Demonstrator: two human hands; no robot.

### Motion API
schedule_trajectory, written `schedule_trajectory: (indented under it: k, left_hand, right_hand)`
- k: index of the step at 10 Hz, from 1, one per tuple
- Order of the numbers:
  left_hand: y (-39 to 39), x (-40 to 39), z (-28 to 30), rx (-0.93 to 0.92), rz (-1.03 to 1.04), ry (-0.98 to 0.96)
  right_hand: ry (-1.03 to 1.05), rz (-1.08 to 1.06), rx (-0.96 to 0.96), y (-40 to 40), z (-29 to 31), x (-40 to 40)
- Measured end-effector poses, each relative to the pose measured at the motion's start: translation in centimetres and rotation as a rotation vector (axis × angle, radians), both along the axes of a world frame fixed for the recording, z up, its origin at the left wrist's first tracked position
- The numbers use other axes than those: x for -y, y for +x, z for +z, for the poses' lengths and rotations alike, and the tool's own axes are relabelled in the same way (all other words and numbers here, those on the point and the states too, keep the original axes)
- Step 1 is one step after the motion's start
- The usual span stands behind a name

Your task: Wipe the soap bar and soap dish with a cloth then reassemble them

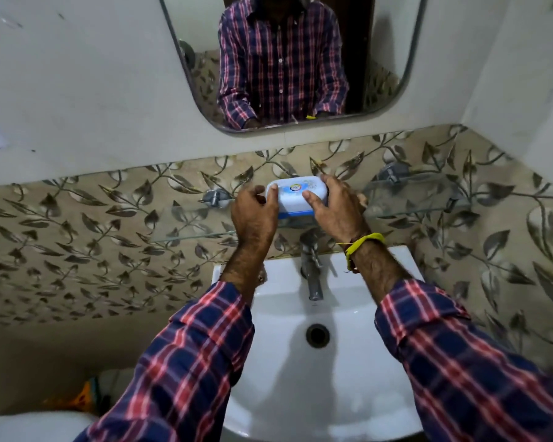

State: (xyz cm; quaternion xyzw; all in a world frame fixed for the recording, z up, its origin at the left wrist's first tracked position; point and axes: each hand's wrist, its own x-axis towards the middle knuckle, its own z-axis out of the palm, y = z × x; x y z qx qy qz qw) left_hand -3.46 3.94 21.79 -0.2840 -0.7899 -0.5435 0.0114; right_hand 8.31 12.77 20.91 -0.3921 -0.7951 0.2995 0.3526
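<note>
A: Closest to you is the white ceramic sink (358, 393) with its chrome tap (312, 275). Past that, where are your hands?

B: Your left hand (253, 215) and right hand (336, 208) are apart, one at each end of the white-lidded, blue-based plastic soap dish (296, 194), fingers curled round it. You hold it at the clear glass shelf (189, 224) above the tap; I can't tell whether it rests on the glass or is lifted just off it.

A: How far along are you?

B: Hard to judge. The lid is on, so the soap bar is hidden, and no cloth shows anywhere. Either you're only now picking the dish up with all the wiping left, or you're setting it back closed. My guess is the start.

A: And the room?

B: Leaf-patterned beige tiles (77, 237) back the shelf, with a rounded wall mirror (288, 59) above them on plain pale wall.
</note>
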Motion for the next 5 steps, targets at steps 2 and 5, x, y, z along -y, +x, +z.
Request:
schedule_trajectory:
  k: [2,5]
  left_hand:
    - [1.0,0.3,0.1,-0.049,0.066,-0.015]
    - [1.9,4.8,-0.5,-0.411,0.12,-0.004]
  right_hand:
    - [0.0,0.02,0.0,0.3,0.0,0.0]
    - [0.262,-0.179,-0.263,2.1,-0.6,4.2]
